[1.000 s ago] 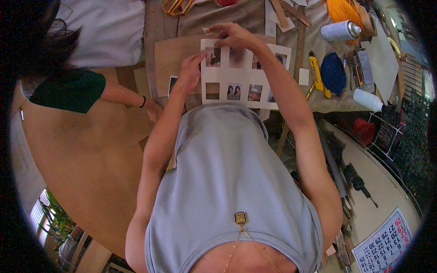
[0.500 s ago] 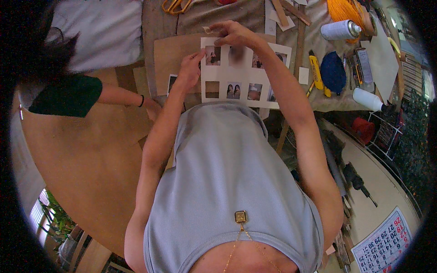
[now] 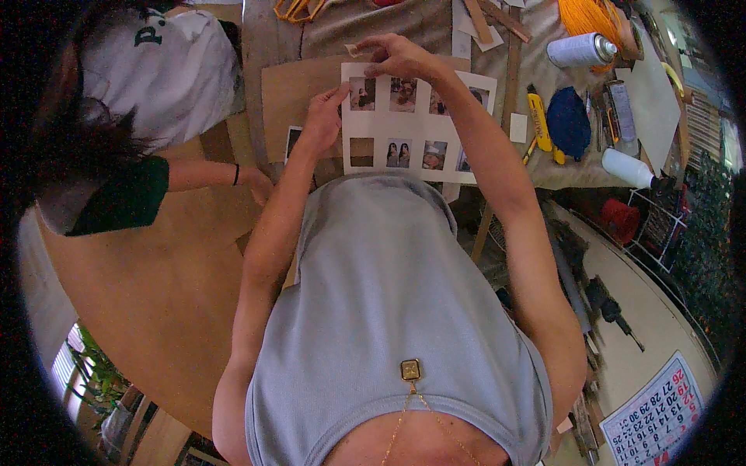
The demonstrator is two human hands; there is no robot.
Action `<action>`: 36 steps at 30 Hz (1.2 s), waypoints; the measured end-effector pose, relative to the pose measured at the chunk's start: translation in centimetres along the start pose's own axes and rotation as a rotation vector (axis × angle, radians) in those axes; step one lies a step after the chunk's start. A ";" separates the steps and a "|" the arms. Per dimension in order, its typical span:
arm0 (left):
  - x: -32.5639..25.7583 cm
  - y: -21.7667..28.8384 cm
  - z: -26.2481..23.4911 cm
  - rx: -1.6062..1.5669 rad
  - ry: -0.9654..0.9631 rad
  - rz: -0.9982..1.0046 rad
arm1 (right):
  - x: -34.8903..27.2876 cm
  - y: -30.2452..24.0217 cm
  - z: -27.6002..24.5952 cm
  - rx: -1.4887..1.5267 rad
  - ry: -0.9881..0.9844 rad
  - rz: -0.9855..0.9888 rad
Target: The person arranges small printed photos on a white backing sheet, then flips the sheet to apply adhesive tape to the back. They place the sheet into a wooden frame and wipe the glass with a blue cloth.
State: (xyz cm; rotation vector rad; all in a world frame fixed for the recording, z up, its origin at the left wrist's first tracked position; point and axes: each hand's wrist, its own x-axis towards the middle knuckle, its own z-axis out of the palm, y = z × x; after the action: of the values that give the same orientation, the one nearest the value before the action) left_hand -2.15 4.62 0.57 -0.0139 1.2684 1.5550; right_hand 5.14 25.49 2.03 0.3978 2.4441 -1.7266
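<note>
A white photo mat [image 3: 376, 123] with rectangular windows lies at the near table edge, small photos showing in most of them. One window [image 3: 362, 147] at its lower left shows only brown. My left hand [image 3: 323, 120] pinches the mat's left edge between thumb and fingers. Over the mat's upper left corner is my right hand [image 3: 400, 59], its fingers bent and a small pale scrap [image 3: 352, 51] at the fingertips; whether it is tape or paper I cannot tell. My right forearm covers part of the mat's right side. Brown board [image 3: 299, 85] lies beneath.
To the right are a yellow cutter [image 3: 538, 124], a dark blue cloth bundle [image 3: 569, 124], a spray can [image 3: 580, 50], a white bottle [image 3: 626, 168] and orange cord [image 3: 584, 19]. Orange-handled scissors [image 3: 299, 9] lie at the back. A co-worker's hand [image 3: 255, 185] rests close to my left forearm.
The co-worker at the left has shifted, with more of the white shirt showing. A shadow on the upper photo has gone. My hands and the mat have barely moved.
</note>
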 end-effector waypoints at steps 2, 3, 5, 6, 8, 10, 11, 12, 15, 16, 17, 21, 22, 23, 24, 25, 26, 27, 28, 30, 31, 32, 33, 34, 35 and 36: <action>0.0 0.0 -0.1 0.000 -0.006 -0.013 | -0.4 -1.0 -0.2 -0.040 0.002 0.011; 0.1 0.1 -0.1 0.008 -0.013 -0.026 | -0.2 -0.8 -0.1 -0.037 0.000 0.008; 0.1 0.2 -0.2 0.014 -0.032 -0.032 | 0.0 -0.4 -0.1 -0.030 0.000 0.002; 0.2 0.2 -0.2 0.010 -0.042 -0.024 | 0.1 -0.2 -0.2 -0.037 -0.003 -0.002; 0.4 0.0 -0.6 0.020 -0.045 -0.020 | 0.2 -0.1 -0.2 -0.051 -0.013 -0.012; 0.6 0.0 -0.9 0.050 -0.035 -0.033 | 0.3 0.1 -0.2 -0.030 -0.020 -0.031; 0.6 0.0 -0.9 0.034 -0.034 -0.042 | 0.3 0.2 -0.2 -0.019 -0.023 -0.040; 0.5 0.0 -0.9 0.018 -0.033 -0.051 | 0.4 0.5 -0.2 -0.033 -0.008 -0.070; 0.3 -0.1 -1.6 0.027 -0.050 -0.036 | 0.6 1.1 -0.1 -0.021 0.012 -0.098; 0.2 -0.2 -2.0 0.038 -0.057 -0.024 | 0.6 1.0 -0.3 0.019 -0.002 -0.065; 0.1 -0.3 -2.4 0.075 -0.073 -0.024 | 0.5 0.9 -0.4 0.058 -0.015 -0.031; -1.3 0.0 -2.2 0.161 -0.071 -0.031 | -0.3 0.2 -1.1 0.138 0.018 -0.017; -1.5 0.4 -1.7 0.167 -0.053 -0.032 | -0.6 -0.6 -1.6 0.144 0.022 0.009; -1.7 0.8 -1.6 0.143 -0.082 -0.009 | -1.0 -1.5 -1.9 0.149 0.022 0.036; -1.8 1.1 -1.5 0.120 -0.113 0.014 | -1.5 -2.4 -2.4 0.148 0.044 0.008; -1.9 1.6 -1.1 0.097 -0.146 0.038 | -1.9 -3.5 -3.2 0.146 0.068 -0.021; -2.4 2.7 -0.4 0.099 -0.163 0.063 | -2.3 -4.7 -4.0 0.144 0.094 -0.049; -3.4 4.3 0.7 0.098 -0.178 0.087 | -3.1 -7.0 -5.0 0.143 0.102 -0.051; -4.8 5.8 1.7 0.096 -0.193 0.110 | -4.5 -10.3 -5.8 0.140 0.109 -0.051; -7.2 8.8 4.0 0.106 -0.225 0.163 | -6.2 -15.1 -7.3 0.134 0.137 -0.027; -8.2 10.0 4.9 0.112 -0.248 0.183 | -6.7 -16.6 -7.8 0.136 0.158 0.005; -9.2 11.0 5.8 0.127 -0.247 0.229 | -7.1 -18.2 -8.3 0.142 0.168 0.029; -10.3 11.8 6.5 0.140 -0.245 0.274 | -8.0 -20.3 -9.1 0.159 0.118 0.028; -10.7 12.6 7.8 0.157 -0.279 0.304 | -10.0 -22.3 -10.7 0.175 0.103 0.044; -12.1 13.4 8.6 0.112 -0.290 0.292 | -10.8 -23.8 -11.3 0.187 0.070 0.041; -13.2 13.9 9.1 0.060 -0.301 0.280 | -11.4 -25.1 -11.8 0.194 0.035 0.042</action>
State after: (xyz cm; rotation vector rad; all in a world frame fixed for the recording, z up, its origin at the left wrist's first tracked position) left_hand -1.24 3.87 21.75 0.4368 1.1090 1.6796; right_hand 9.53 27.08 31.61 0.4999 2.2801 -1.9616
